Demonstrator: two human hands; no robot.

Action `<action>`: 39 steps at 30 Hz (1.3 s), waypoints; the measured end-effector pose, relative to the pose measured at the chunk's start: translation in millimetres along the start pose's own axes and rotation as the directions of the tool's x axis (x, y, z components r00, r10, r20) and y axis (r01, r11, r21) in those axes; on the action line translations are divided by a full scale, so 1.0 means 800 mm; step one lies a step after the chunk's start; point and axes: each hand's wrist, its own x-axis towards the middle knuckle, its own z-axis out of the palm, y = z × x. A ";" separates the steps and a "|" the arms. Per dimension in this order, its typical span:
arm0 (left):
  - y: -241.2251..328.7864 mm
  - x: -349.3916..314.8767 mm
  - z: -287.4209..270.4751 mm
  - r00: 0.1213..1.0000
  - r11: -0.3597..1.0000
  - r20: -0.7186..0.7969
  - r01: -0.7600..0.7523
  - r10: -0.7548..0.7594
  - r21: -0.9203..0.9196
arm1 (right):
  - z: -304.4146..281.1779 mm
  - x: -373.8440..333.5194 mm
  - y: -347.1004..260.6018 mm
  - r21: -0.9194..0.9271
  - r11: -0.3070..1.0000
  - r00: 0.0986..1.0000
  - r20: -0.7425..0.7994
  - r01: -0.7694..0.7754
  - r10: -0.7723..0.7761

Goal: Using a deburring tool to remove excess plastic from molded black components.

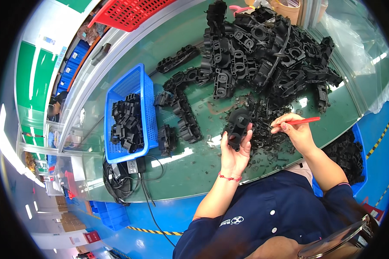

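Observation:
My left hand (234, 153) is closed around a black moulded plastic part (237, 123) with rounded openings, held up over the green table (173, 172). To its right, my right hand (293, 129) grips a slim red pen-shaped tool (307, 121). The tool's working tip is too small to make out, and it is apart from the part. Beneath and between the hands lie black plastic scraps (263, 144). A large heap of similar black parts (263, 52) fills the far side of the table. Several more parts (188, 121) stand in a row left of my left hand.
A blue basket (149, 114) with black pieces stands at the left of the table. Beside its near end lie a coiled black cable (116, 181) and an adapter (134, 166). A red basket (127, 15) is at the far edge. A blue crate (359, 151) of black parts sits at the right.

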 end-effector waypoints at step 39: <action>0.034 0.006 -0.009 0.991 0.983 0.137 0.027 -0.002 -0.182 | -0.007 -0.010 0.012 -0.025 0.999 0.999 0.025 -0.039 0.039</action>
